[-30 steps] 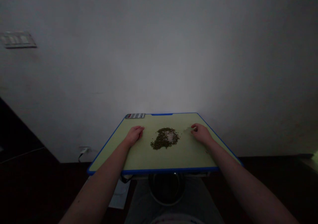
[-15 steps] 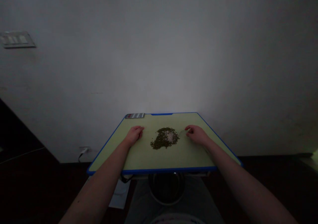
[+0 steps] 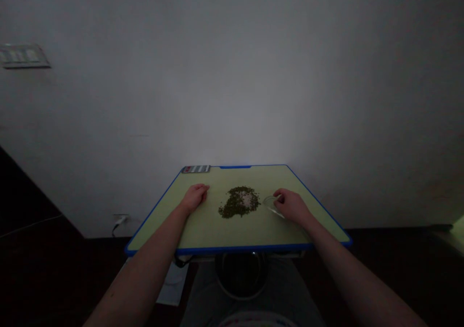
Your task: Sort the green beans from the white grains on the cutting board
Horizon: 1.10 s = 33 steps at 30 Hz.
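Right hand (image 3: pixel 292 206) drawing clear glass dish (image 3: pixel 271 205) toward green seed pile (image 3: pixel 238 203), fingers narrow on dish rim; left hand (image 3: pixel 195 197) resting on cutting board (image 3: pixel 239 248), fingers loosely curled, holding nothing

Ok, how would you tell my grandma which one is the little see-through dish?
Start at the pale green board with the blue edge. In its middle lies a heap of small dark green grains. To the heap's right is the right hand. Against its fingers sits a small clear dish, the only see-through thing on the board.
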Each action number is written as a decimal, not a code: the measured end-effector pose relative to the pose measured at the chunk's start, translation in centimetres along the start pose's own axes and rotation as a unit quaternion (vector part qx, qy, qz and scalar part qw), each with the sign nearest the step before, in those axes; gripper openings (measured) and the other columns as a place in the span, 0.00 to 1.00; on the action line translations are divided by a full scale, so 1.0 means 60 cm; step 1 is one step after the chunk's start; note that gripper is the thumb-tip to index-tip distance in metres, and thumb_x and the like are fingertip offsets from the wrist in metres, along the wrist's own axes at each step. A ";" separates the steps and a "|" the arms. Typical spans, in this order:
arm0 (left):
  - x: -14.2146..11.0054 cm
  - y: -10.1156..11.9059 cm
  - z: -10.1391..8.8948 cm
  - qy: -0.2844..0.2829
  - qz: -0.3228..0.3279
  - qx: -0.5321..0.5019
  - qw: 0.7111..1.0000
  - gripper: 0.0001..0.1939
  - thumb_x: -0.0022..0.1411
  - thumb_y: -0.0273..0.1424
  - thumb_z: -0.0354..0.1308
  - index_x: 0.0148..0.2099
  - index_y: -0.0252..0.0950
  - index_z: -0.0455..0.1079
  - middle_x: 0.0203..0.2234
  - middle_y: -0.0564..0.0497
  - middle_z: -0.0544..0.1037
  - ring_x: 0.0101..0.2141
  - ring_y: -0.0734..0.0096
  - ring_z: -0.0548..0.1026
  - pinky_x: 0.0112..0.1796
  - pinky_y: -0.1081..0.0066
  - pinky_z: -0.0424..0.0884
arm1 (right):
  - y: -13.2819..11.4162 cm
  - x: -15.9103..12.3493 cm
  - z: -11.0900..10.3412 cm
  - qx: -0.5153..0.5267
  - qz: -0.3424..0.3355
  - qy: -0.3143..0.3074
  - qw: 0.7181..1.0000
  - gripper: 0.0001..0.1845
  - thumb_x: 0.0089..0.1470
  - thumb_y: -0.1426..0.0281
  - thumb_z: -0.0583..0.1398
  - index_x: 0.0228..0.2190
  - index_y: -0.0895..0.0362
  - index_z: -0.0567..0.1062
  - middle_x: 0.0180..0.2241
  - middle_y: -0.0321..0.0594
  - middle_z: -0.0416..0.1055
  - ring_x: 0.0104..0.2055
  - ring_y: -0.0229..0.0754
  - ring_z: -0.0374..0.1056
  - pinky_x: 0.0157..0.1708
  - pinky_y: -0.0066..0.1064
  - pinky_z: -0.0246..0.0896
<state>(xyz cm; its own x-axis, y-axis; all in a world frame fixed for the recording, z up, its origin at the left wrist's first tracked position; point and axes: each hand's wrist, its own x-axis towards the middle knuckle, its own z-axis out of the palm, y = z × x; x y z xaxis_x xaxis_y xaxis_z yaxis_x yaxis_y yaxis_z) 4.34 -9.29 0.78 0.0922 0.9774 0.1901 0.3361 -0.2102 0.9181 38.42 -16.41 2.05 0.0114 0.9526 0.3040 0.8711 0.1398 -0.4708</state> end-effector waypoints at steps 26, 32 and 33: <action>0.000 0.001 0.004 0.003 0.001 -0.004 1.000 0.19 0.52 0.43 0.50 0.17 0.36 0.56 0.09 0.57 0.60 0.14 0.78 0.57 0.19 0.73 0.54 | 0.001 -0.011 0.019 0.010 0.015 0.010 1.000 0.09 0.44 0.73 0.57 0.32 0.57 0.72 0.23 0.36 0.71 0.25 0.36 0.64 0.27 0.25 0.52; 0.004 -0.006 0.005 -0.005 -0.011 -0.037 0.999 0.18 0.51 0.42 0.51 0.18 0.37 0.56 0.09 0.57 0.59 0.13 0.79 0.56 0.19 0.73 0.53 | 0.004 -0.014 0.019 0.014 0.017 -0.002 1.000 0.10 0.43 0.73 0.57 0.32 0.57 0.72 0.25 0.37 0.72 0.26 0.36 0.64 0.27 0.25 0.52; 0.006 -0.008 0.005 -0.005 -0.012 -0.045 0.999 0.18 0.51 0.42 0.51 0.17 0.37 0.56 0.09 0.58 0.59 0.13 0.79 0.56 0.19 0.73 0.53 | 0.005 -0.015 0.019 0.013 0.016 -0.003 1.000 0.10 0.43 0.73 0.57 0.32 0.57 0.72 0.25 0.37 0.72 0.26 0.36 0.64 0.27 0.25 0.52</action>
<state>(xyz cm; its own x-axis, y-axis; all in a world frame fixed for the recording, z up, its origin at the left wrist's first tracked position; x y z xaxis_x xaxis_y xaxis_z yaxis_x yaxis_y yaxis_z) 4.48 -8.85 0.28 0.0944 0.9819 0.1641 0.2520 -0.1830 0.9503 38.11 -16.91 0.72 0.0355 0.9585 0.2830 0.8570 0.1165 -0.5020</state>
